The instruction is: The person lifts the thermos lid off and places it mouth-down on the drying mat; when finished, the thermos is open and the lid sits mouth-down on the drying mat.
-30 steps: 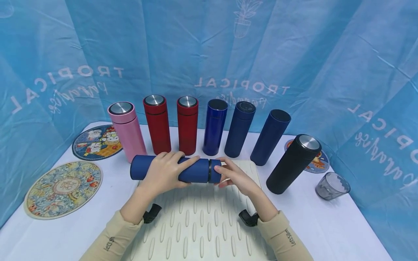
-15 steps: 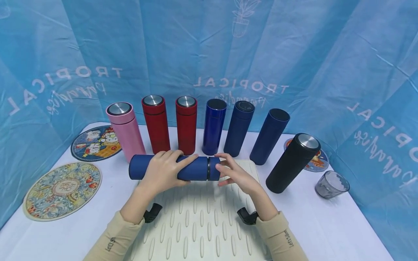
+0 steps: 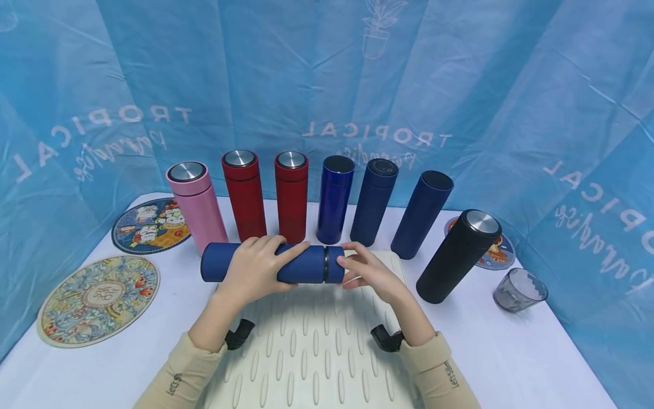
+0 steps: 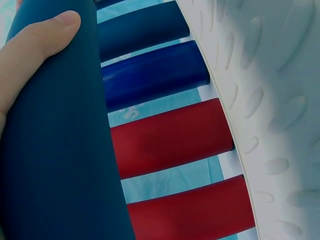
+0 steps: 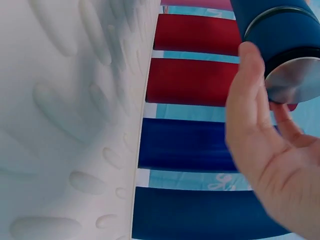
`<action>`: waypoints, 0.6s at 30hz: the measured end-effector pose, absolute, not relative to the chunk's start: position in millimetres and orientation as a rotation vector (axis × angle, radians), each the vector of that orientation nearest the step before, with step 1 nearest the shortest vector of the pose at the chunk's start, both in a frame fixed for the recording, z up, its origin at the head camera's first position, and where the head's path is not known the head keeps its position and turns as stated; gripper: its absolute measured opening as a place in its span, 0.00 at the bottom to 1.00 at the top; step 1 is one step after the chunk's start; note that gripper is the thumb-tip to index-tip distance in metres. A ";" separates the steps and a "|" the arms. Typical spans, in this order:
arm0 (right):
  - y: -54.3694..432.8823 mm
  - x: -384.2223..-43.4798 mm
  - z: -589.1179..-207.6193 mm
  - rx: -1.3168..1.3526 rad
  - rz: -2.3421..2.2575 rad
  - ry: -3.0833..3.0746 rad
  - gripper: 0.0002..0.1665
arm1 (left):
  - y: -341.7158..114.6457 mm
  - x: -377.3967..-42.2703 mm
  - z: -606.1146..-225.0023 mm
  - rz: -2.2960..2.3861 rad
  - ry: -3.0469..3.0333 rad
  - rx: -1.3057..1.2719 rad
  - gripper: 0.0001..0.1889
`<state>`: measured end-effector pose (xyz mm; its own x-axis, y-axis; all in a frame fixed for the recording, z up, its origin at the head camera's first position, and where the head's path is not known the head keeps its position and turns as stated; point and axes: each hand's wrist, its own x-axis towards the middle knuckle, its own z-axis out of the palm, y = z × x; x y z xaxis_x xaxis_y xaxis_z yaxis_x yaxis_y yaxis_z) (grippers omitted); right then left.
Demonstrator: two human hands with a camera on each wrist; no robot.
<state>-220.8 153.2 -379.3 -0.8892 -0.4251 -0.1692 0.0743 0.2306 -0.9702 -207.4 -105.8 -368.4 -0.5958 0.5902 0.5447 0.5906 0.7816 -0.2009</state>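
A matte navy thermos bottle (image 3: pixel 306 264) lies level in the air above the white ribbed mat, its capped end to the right. My left hand (image 3: pixel 258 266) grips its body from above, and the left thumb (image 4: pixel 42 37) shows along the side in the left wrist view. At the other end my right hand (image 3: pixel 370 274) holds the lid (image 5: pixel 285 37) between thumb and fingers. A dark ring marks the seam between lid and body. The lid's silver top (image 5: pixel 295 80) faces the right palm, with a gap between them.
Behind stand a pink bottle (image 3: pixel 196 210), two red bottles (image 3: pixel 245 199), a glossy blue bottle (image 3: pixel 334 204), two navy bottles (image 3: pixel 373 207) and a black bottle (image 3: pixel 452 261). A grey glass (image 3: pixel 518 291) is far right. Round mats (image 3: pixel 102 298) lie left; the ribbed mat (image 3: pixel 306 352) lies below.
The right fingers have shifted slightly around the lid. The bottle stays level in both hands, and the row of bottles has not moved.
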 end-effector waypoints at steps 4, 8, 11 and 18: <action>154.9 -221.6 -381.0 -0.410 -1.745 2.061 0.37 | -106.5 -206.3 -367.8 0.013 -2.383 -0.864 0.45; 156.7 -221.2 -381.4 -0.483 -1.748 2.064 0.38 | -106.7 -205.3 -366.7 0.005 -2.392 -0.861 0.45; 157.7 -220.6 -381.4 -0.522 -1.731 2.080 0.40 | -106.4 -205.3 -367.4 -0.006 -2.400 -0.863 0.45; 156.4 -221.3 -382.3 -0.446 -1.689 2.047 0.36 | -104.9 -206.0 -369.9 -0.033 -2.421 -0.875 0.46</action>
<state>-221.3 156.4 -382.3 -0.8479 -0.5131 -0.1335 0.0338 0.1990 -0.9794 -206.0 -104.9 -369.9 -0.6304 0.5824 0.5132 0.5961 0.7867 -0.1604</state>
